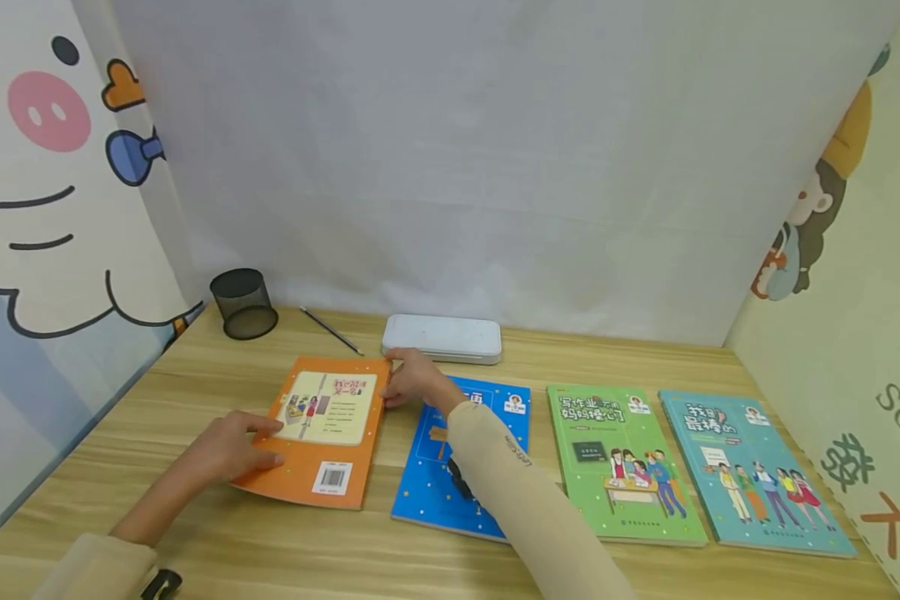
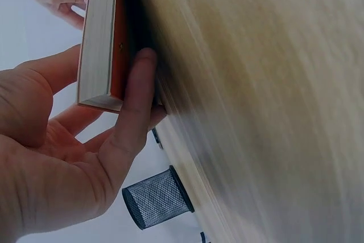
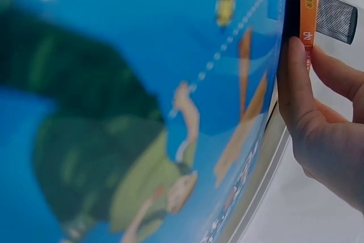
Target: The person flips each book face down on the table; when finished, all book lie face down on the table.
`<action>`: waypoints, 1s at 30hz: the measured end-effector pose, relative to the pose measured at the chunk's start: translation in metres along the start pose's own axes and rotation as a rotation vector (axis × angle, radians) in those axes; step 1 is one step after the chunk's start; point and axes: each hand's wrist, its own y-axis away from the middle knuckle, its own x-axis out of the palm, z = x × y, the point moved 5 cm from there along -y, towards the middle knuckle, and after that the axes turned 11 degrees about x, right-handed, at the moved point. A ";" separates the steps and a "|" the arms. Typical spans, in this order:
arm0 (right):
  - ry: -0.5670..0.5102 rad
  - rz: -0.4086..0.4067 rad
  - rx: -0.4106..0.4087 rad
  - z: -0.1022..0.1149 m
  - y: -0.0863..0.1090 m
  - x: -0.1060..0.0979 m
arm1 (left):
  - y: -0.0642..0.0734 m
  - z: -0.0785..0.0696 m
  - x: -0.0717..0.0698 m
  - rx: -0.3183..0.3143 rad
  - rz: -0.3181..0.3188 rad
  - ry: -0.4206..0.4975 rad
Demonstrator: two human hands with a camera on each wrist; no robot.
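An orange book (image 1: 348,450) lies back cover up at the left of the table, its barcode toward the person. My left hand (image 1: 228,448) grips its left edge; in the left wrist view, fingers (image 2: 133,103) reach round the page edges on both faces, and this edge is lifted off the wood. At the far right corner, my right hand (image 1: 418,379) pinches the spine side. The right wrist view shows the orange spine (image 3: 307,4) between its fingers. Beneath the right forearm lies a blue book (image 1: 420,492), partly hidden by the sleeve.
To the right lie a green book (image 1: 581,467) and a teal book (image 1: 720,492), covers up. Along the back stand a black mesh pen holder (image 1: 243,308) and a white case (image 1: 442,336), with a pencil (image 1: 332,332) between them. A white curtain (image 1: 480,167) hangs behind.
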 end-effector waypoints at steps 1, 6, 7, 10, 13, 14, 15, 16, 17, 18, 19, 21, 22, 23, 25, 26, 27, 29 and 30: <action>-0.002 0.002 0.001 0.000 0.000 0.000 | 0.000 0.000 0.000 -0.002 0.004 -0.004; -0.004 0.012 0.003 0.002 0.003 0.001 | -0.001 0.000 -0.001 -0.011 0.022 -0.017; 0.002 0.013 0.002 0.001 0.002 0.001 | -0.001 0.000 -0.001 -0.013 0.026 -0.020; 0.011 0.016 0.002 0.000 0.002 0.002 | -0.001 0.000 0.000 -0.015 0.043 -0.046; 0.019 0.014 0.006 -0.001 0.002 0.002 | -0.001 -0.002 0.001 -0.005 0.051 -0.096; 0.023 0.012 0.007 -0.001 0.003 0.002 | -0.001 -0.003 0.001 -0.001 0.052 -0.113; 0.023 0.012 0.008 -0.001 0.003 0.002 | -0.001 -0.004 0.001 0.003 0.053 -0.129; 0.027 0.011 0.009 0.000 0.004 0.001 | -0.001 -0.005 0.001 0.005 0.054 -0.144; 0.031 0.012 0.011 0.000 0.004 0.001 | 0.000 -0.005 0.001 -0.003 0.054 -0.158; 0.037 0.014 0.011 0.000 0.005 0.000 | 0.000 -0.005 0.001 -0.015 0.058 -0.172; 0.040 0.018 0.011 0.000 0.005 0.000 | 0.000 -0.004 0.001 -0.030 0.062 -0.181; 0.033 0.028 0.016 0.000 0.006 -0.001 | 0.002 -0.003 0.001 -0.061 0.066 -0.198; 0.028 0.033 0.018 0.000 0.007 -0.002 | 0.002 -0.002 0.001 -0.074 0.068 -0.205; 0.026 0.038 0.018 0.000 0.007 -0.003 | 0.002 -0.002 0.000 -0.087 0.069 -0.212; 0.033 0.036 0.016 0.000 0.008 -0.005 | 0.003 -0.002 -0.001 -0.093 0.069 -0.220; 0.045 0.035 0.012 0.001 0.009 -0.006 | 0.003 -0.002 -0.001 -0.094 0.068 -0.225; 0.057 0.034 0.008 0.001 0.009 -0.007 | 0.003 -0.003 -0.002 -0.095 0.069 -0.229; 0.086 0.024 0.004 0.001 0.010 -0.011 | 0.003 -0.004 -0.003 -0.099 0.072 -0.239; 0.098 0.021 0.003 0.001 0.011 -0.013 | 0.003 -0.005 -0.003 -0.100 0.071 -0.244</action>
